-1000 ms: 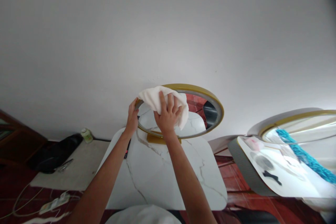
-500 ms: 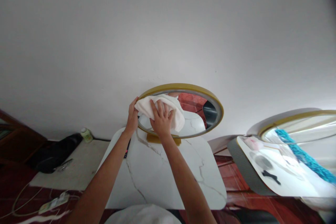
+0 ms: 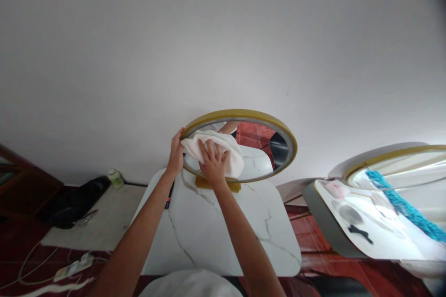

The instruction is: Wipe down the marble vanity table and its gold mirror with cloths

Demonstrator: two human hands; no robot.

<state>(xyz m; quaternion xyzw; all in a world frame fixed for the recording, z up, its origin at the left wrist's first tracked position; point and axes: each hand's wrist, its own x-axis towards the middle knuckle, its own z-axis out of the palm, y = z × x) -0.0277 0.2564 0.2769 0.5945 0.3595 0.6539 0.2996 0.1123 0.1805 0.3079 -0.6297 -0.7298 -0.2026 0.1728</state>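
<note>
– White cloth (image 3: pixel 216 151): where is it now?
– Low-left on the glass of the oval mirror (image 3: pixel 244 114), gold frame. R hand (image 3: pixel 213 163) lies flat on it, fingers spread, pressing it to the glass.
– Changed vs. a sec ago?
– Yes. Cloth was bunched over the top-left rim. It has since slid down and sits inside the frame, just above the gold base (image 3: pixel 234 187). R hand came down w/ it. L hand (image 3: pixel 176 155) hasn't shifted: fingers curled round the frame's left edge, a steadying hold by the look of it.
– Meaning?
– Top-left strip of glass is uncovered again. Right half of the glass is bare of cloth and reflects red tiles & marble.
– Edges, room?
– Mirror stands at the far end of a white marble table (image 3: pixel 216 227), back close to the wall (image 3: pixel 223 46). Bare tabletop btwn the person & the base. Dark slim item (image 3: pixel 169 197) near the table's left edge, just below the L wrist; can't tell what it is. Open glass right of the cloth. Second mirror (image 3: pixel 393 153) well apart, right. Low side table (image 3: pixel 101 218) w/ small bottle (image 3: pixel 114 177) to the left, cables (image 3: pixel 69 270) on the floor in front of it.
</note>
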